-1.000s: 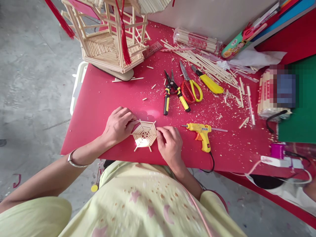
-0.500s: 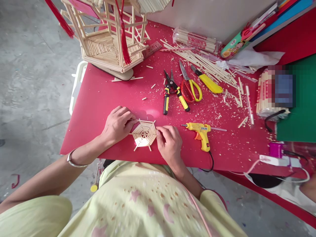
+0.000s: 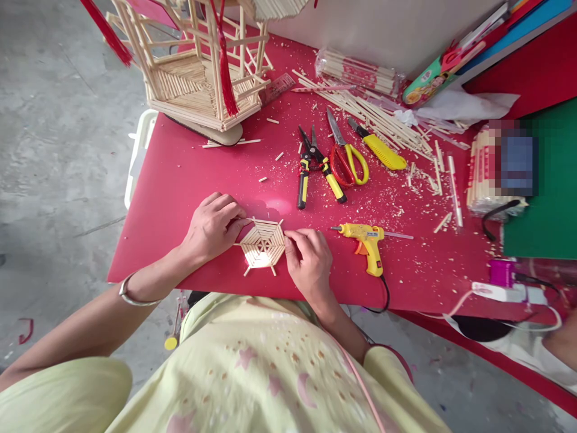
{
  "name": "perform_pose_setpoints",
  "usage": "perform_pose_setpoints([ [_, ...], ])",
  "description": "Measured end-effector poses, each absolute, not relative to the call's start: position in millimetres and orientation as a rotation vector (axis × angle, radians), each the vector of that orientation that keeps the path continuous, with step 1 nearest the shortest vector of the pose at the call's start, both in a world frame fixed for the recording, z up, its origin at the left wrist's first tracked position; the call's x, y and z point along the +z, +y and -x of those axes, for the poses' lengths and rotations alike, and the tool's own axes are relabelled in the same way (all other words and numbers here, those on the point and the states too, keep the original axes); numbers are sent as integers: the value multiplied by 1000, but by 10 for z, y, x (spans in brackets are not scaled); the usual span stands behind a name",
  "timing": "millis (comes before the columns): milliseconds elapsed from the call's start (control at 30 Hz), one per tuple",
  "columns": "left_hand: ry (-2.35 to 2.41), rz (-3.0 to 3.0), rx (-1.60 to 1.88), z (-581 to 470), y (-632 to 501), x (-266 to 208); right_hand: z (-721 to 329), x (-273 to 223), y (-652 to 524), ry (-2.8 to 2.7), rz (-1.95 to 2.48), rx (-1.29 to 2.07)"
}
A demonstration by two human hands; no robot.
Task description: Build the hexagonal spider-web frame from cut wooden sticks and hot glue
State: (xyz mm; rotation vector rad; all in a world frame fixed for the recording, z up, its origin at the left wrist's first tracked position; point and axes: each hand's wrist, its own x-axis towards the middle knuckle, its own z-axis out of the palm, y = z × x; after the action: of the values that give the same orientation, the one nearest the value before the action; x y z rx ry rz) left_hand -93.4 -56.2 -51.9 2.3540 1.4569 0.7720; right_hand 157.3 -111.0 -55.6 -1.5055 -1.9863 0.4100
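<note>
A small web-shaped hexagonal panel of pale wooden sticks [image 3: 263,244] lies on the red tabletop [image 3: 189,180] near its front edge. Spoke ends stick out past its corners. My left hand [image 3: 217,225] pinches the panel's upper-left side between thumb and fingers. On the opposite side, my right hand [image 3: 310,258] is closed with thumb and fingertips at the right corner. A yellow hot glue gun [image 3: 369,243] rests just right of my right hand, a glue stick poking from its back.
Behind are black-and-yellow pliers [image 3: 318,171], scissors [image 3: 347,153] and a yellow utility knife [image 3: 381,149]. A stick-built lantern [image 3: 189,78] with red tassels stands at the back left. Loose sticks [image 3: 374,114] and wood crumbs lie at the right, near a power strip [image 3: 509,292].
Both hands keep the same grip on the stick panel. The whole view has shifted very slightly; nothing else has visibly moved.
</note>
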Motion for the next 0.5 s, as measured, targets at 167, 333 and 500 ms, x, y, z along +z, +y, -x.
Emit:
perform_pose_setpoints([
  [167,1465,-2344,745,949,-565,-534,-1573,-564,-1115,-1984,1517,419],
  [333,1459,-2347,761,940,-563,-518,-1565,-564,-1115,-1985,1510,407],
  [500,1445,-2369,788,932,-563,-511,-1566,-560,-1114,-1990,1511,402],
])
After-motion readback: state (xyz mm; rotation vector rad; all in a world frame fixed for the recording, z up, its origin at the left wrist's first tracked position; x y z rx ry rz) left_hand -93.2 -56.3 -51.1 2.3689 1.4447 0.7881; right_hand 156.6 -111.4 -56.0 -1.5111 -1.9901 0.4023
